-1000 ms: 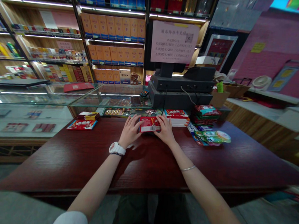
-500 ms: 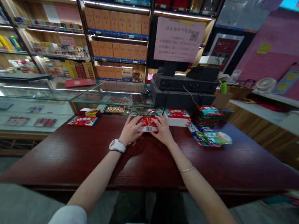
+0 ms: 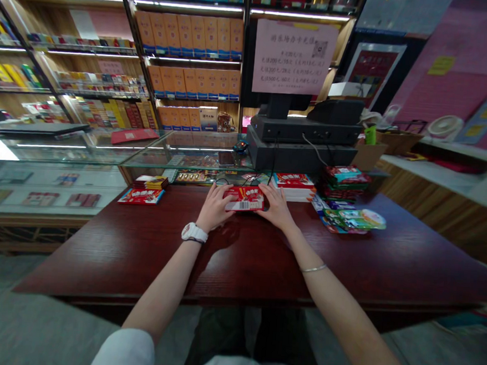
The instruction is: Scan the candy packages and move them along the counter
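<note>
A red snack box [image 3: 244, 198] with a barcode label sits at the far middle of the dark red table [image 3: 238, 260]. My left hand [image 3: 215, 207], with a white watch on its wrist, grips the box's left end. My right hand [image 3: 277, 207], a thin bracelet on its wrist, grips the right end. The fingers of both hands curl around the box.
A stack of red-and-white boxes [image 3: 294, 186] lies right of my hands, then a pile of green and red packets [image 3: 344, 198]. Red packets [image 3: 141, 195] lie at the left. A black register [image 3: 303, 136] and glass counter [image 3: 178, 158] stand behind, with shelves beyond.
Both hands stay on the red box, which has shifted slightly away from me along the table. The camera view has tilted a little.
</note>
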Tool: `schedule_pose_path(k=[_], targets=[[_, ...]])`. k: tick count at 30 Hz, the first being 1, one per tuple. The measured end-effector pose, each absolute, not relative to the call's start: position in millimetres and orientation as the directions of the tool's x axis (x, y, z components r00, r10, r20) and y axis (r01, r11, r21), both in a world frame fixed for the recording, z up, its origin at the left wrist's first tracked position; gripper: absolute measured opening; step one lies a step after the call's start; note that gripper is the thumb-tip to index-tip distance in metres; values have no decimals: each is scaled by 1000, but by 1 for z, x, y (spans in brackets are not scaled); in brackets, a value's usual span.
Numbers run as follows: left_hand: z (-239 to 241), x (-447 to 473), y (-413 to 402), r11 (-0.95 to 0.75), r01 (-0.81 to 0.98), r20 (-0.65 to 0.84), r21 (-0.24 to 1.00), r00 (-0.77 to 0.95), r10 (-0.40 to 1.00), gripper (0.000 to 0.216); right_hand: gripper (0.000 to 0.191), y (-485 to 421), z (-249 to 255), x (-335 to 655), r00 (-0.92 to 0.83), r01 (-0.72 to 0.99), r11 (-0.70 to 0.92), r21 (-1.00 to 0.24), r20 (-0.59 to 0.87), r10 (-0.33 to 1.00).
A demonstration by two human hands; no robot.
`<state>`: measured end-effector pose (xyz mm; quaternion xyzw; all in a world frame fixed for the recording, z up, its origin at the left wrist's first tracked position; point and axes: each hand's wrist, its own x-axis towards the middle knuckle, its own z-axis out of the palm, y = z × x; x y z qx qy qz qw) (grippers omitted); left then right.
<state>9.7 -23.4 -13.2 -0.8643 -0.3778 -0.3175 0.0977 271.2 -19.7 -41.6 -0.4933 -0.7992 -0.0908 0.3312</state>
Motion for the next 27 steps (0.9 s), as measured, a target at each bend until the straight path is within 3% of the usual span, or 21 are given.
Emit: schedule_pose_path(k=[13,27], targets=[[-15,7,-20,-682,729,659,58,485,575,29,81,-22,-40,269,-315,842,509,-181,599,736],[-32,-13,1,-538,828,716,161,277,641,27,94,-22,-54,266,-362,835,481,-265,394,845]])
